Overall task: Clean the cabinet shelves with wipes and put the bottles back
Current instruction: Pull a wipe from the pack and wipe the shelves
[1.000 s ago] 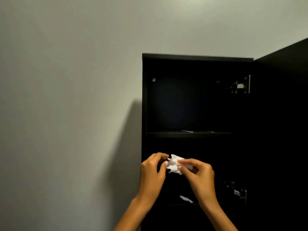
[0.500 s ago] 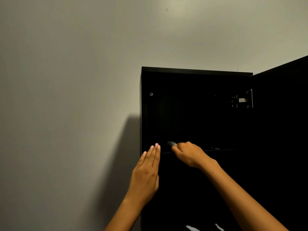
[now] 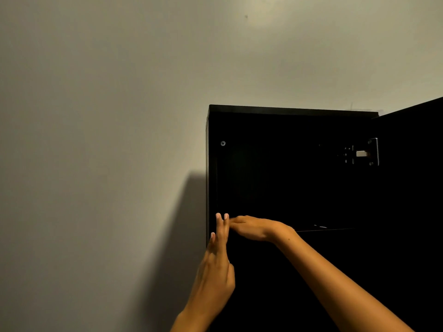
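Observation:
A black cabinet (image 3: pixel 290 110) hangs open on the wall, its inside very dark. My right hand (image 3: pixel 254 227) lies on the left end of the upper shelf (image 3: pixel 326 229), fingers pointing left. The white wipe it held a moment ago is hidden under that hand. My left hand (image 3: pixel 215 267) is raised with straight fingers, and its fingertips touch the cabinet's left front edge at shelf height, right beside my right fingertips. No bottles are in view.
The cabinet door (image 3: pixel 412 188) stands open on the right, held by a metal hinge (image 3: pixel 362 153). A screw head (image 3: pixel 223 143) shows on the inner left wall. Bare grey wall (image 3: pixel 107 140) fills the left and top.
Both hands rose from the lower compartment to the upper shelf. My left hand let go of the wipe and straightened. My right hand slid the wipe left to the shelf's corner.

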